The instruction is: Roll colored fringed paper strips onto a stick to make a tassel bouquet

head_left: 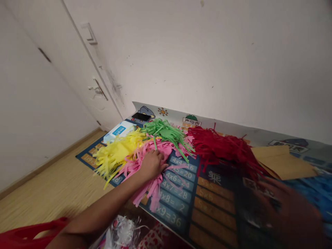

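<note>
Across the lower middle, a chart-covered tabletop [212,224] carries heaps of shredded strips; read the clock from the pink one. Widest is the red heap [218,147], at two o'clock. Next, at the clock's centre, comes the pink heap [142,153], then the yellow heap [116,150] at ten and the green heap [164,131] near twelve. On the pink, the left hand [153,164] rests with fingers loosely curled; whether it pinches any strands I cannot tell. At four o'clock, the right hand [287,211] is too blurred to show how open it is or whether it has hold of anything. Those pink strips should be light, limp and easily torn or tangled, best gathered by the dense middle, not by single trailing ends.
</note>
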A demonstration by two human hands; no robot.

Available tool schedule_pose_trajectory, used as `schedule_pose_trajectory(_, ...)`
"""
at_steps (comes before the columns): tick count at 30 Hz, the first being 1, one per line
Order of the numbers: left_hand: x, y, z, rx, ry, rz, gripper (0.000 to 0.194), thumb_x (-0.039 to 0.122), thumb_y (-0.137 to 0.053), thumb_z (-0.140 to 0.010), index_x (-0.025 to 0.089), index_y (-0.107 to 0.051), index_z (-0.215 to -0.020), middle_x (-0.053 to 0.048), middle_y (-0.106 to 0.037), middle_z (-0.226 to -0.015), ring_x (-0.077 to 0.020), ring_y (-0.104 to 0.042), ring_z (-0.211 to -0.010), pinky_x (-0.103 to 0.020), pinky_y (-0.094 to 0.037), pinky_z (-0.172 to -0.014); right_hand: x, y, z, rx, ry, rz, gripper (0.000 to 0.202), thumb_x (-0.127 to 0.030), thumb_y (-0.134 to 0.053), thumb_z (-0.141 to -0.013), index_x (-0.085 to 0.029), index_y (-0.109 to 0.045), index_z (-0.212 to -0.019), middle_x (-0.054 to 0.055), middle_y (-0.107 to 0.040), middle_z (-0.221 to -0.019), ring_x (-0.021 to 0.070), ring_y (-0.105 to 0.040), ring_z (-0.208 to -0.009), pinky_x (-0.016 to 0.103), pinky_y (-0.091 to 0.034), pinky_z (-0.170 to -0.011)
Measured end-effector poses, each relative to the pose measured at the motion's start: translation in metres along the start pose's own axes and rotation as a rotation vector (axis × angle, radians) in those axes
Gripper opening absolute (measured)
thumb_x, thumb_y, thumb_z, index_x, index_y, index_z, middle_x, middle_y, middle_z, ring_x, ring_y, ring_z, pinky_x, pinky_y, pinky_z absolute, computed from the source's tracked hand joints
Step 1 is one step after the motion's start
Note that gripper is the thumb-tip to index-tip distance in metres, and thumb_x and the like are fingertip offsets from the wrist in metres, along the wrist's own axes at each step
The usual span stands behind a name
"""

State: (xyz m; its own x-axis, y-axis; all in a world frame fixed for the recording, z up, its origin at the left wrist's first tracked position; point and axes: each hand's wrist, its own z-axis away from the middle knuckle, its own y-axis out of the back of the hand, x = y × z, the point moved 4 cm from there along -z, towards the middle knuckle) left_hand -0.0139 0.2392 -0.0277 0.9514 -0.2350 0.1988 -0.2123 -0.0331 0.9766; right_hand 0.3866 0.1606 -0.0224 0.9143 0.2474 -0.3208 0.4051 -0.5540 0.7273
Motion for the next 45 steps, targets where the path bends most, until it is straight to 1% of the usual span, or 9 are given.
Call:
schedule_pose_trajectory(4,-0.014,-0.007,-0.007,0.02,0.113,-0.145,0.031,0.038,-0.064,-0.081,0.015,-0.065,-0.102,-0.016,-0.064,-0.105,-0.0337,-0.053,-0.105,-0.046,-0.036,-0.09,-0.049,-0.029,-0.002,-0.058,0.258,0.004,0.038,-0.052,-0.042,-0.092,-0.024,-0.067,-0.095,0.013,-0.068,-0.107,0.0316,-0.063,-0.094,0.049,-0.046,-0.081)
schedule_pose_trajectory(11,-0.005,-0.012,-0.014,0.017,0.099,-0.224,0.025,0.027,-0.054,-0.087,0.014,-0.066,-0.104,-0.018,-0.065,-0.106,-0.0332,-0.051,-0.104,-0.047,-0.033,-0.086,-0.078,-0.064,-0.002,-0.219,0.225,-0.117,0.03,-0.046,-0.047,-0.093,-0.025,-0.068,-0.094,0.009,-0.07,-0.102,0.0281,-0.063,-0.095,0.046,-0.043,-0.087)
schedule_pose_trajectory(17,-0.006,0.008,-0.033,0.028,0.02,-0.246,0.024,0.024,-0.047,-0.091,0.017,-0.07,-0.092,-0.014,-0.068,-0.097,-0.0305,-0.052,-0.104,-0.046,-0.03,-0.088,-0.162,-0.096,-0.012,-0.452,0.325,-0.29,0.022,-0.03,-0.055,-0.09,-0.021,-0.065,-0.108,0.01,-0.069,-0.108,0.026,-0.06,-0.099,0.045,-0.038,-0.094)
schedule_pose_trajectory(22,-0.017,0.037,-0.041,0.097,0.04,-0.317,0.029,0.019,-0.044,-0.089,0.019,-0.07,-0.102,-0.014,-0.07,-0.097,-0.0316,-0.058,-0.098,-0.043,-0.034,-0.08,-0.229,-0.148,-0.038,-0.556,0.464,-0.346,0.044,-0.041,-0.056,-0.09,-0.014,-0.057,-0.126,0.013,-0.055,-0.134,0.0271,-0.046,-0.125,0.041,-0.031,-0.108)
schedule_pose_trajectory(27,-0.013,0.043,-0.042,0.159,0.048,-0.349,0.026,0.024,-0.049,-0.089,0.02,-0.074,-0.084,-0.012,-0.071,-0.089,-0.0298,-0.061,-0.094,-0.038,-0.036,-0.076,-0.261,-0.195,-0.049,-0.622,0.476,-0.238,0.061,-0.06,-0.058,-0.084,-0.006,-0.063,-0.114,0.021,-0.062,-0.119,0.0319,-0.049,-0.118,0.046,-0.029,-0.108)
schedule_pose_trajectory(34,-0.011,0.128,-0.062,0.467,0.229,-0.332,0.035,0.029,-0.039,-0.093,0.018,-0.072,-0.096,-0.013,-0.072,-0.101,-0.0295,-0.064,-0.097,-0.041,-0.036,-0.082,-0.261,-0.211,-0.041,-0.688,0.35,-0.236,0.063,-0.06,-0.051,-0.086,-0.008,-0.06,-0.12,0.022,-0.06,-0.124,0.0352,-0.048,-0.121,0.054,-0.035,-0.1)
schedule_pose_trajectory(37,0.025,0.163,-0.08,0.559,0.202,-0.337,0.037,0.029,-0.035,-0.095,0.019,-0.071,-0.098,-0.011,-0.073,-0.099,-0.0265,-0.064,-0.096,-0.043,-0.033,-0.091,-0.254,-0.213,-0.045,-0.712,0.342,-0.26,0.058,-0.057,-0.055,-0.084,-0.012,-0.06,-0.12,0.019,-0.062,-0.123,0.0336,-0.052,-0.119,0.051,-0.039,-0.098)
schedule_pose_trajectory(41,0.083,0.201,-0.097,0.673,-0.019,-0.368,0.035,0.026,-0.037,-0.095,0.019,-0.071,-0.098,-0.007,-0.074,-0.091,-0.0216,-0.066,-0.086,-0.039,-0.037,-0.09,-0.246,-0.211,-0.05,-0.744,0.365,-0.31,0.044,-0.049,-0.063,-0.081,-0.018,-0.065,-0.113,0.014,-0.063,-0.124,0.0317,-0.055,-0.116,0.047,-0.039,-0.099)
schedule_pose_trajectory(45,0.109,0.227,-0.093,0.817,-0.152,-0.36,0.037,0.028,-0.036,-0.097,0.014,-0.07,-0.103,-0.007,-0.074,-0.088,-0.0183,-0.065,-0.081,-0.042,-0.04,-0.093,-0.236,-0.185,-0.052,-0.776,0.341,-0.378,0.039,-0.039,-0.076,-0.069,-0.017,-0.07,-0.1,0.012,-0.07,-0.109,0.0314,-0.062,-0.105,0.042,-0.045,-0.093)
